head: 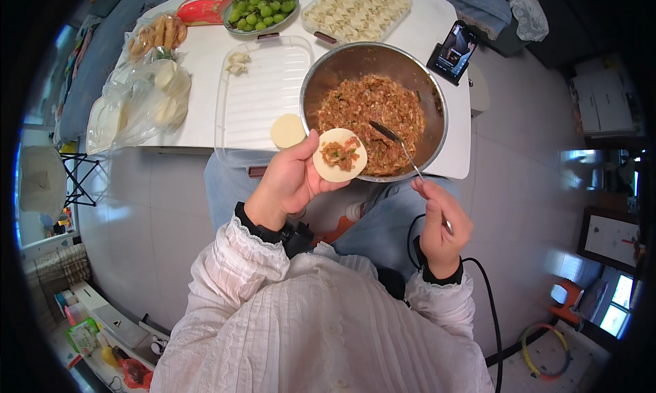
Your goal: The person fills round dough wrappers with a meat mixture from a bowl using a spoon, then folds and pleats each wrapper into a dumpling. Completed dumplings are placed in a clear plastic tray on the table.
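On the fingers of my left hand (292, 177) rests a round dumpling wrapper (335, 175), its edge pinched by the thumb. A small mound of minced meat filling (339, 153) lies in the middle of that wrapper. My right hand (443, 218) grips the handle of a metal spoon (410, 157), whose bowl sits over the filling in a large steel mixing bowl (442, 111). Chopped green bits show in the meat mixture (369, 98). Left of the steel bowl, another round wrapper (288, 130) lies at the near right part of a clear plastic tray (266, 93).
Folded dumplings (238, 63) sit in that tray's far left part. A second container (313, 13) holds rows of dumplings. Around them are a plate of green grapes (261, 13), bagged wrappers (164, 90), bagged bread (159, 34) and a phone on a stand (453, 52). A black cable (489, 290) hangs at right.
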A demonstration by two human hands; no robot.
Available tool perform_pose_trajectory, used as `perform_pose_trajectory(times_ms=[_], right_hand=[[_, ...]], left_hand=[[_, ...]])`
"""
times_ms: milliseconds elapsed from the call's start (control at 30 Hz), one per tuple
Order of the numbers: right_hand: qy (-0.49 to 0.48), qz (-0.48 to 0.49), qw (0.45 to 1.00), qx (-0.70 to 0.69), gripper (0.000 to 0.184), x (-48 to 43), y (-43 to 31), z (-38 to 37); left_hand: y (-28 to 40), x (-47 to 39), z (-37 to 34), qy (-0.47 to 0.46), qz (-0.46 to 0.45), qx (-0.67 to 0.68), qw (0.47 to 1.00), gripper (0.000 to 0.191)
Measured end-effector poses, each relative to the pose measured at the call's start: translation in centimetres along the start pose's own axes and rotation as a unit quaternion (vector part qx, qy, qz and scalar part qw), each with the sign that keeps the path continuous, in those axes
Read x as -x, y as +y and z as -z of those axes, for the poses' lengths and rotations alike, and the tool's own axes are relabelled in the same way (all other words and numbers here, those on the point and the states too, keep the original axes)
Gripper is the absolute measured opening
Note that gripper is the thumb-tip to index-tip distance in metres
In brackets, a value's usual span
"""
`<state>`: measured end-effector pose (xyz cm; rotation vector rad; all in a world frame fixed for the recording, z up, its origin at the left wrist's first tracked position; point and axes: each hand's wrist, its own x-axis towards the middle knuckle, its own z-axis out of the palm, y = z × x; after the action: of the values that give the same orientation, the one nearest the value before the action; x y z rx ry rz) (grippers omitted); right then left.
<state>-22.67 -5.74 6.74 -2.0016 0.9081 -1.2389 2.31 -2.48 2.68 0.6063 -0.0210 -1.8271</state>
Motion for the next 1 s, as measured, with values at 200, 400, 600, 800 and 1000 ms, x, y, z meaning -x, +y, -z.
perform_pose_trajectory(times_ms=[200,400,600,800,1000], right_hand=[[-0.145,0.113,0.981,-0.066,0.023,-0.9,-1.9,2.6],[-0.2,0.111,0.973,-0.024,0.019,-1.6,-2.4,2.1],[-0.2,0.126,0.969,-0.07,0.027,-2.0,-2.6,2.8],[-0.256,0.16,0.953,-0.012,0.03,-2.5,-2.3,3.0],[-0.237,0.162,0.958,-0.025,0.033,-2.7,-2.7,2.9]], left_hand=[[0.3,0.1,0.2,-0.05,0.025,0.024,0.998,0.051],[0.6,0.0,0.9,-0.051,0.05,0.013,0.997,0.052],[0.9,0.3,0.8,-0.05,0.056,0.015,0.997,0.052],[1.1,0.6,0.2,-0.037,0.056,-0.004,0.998,0.051],[1.2,0.7,0.3,-0.047,0.071,-0.025,0.996,0.052]])
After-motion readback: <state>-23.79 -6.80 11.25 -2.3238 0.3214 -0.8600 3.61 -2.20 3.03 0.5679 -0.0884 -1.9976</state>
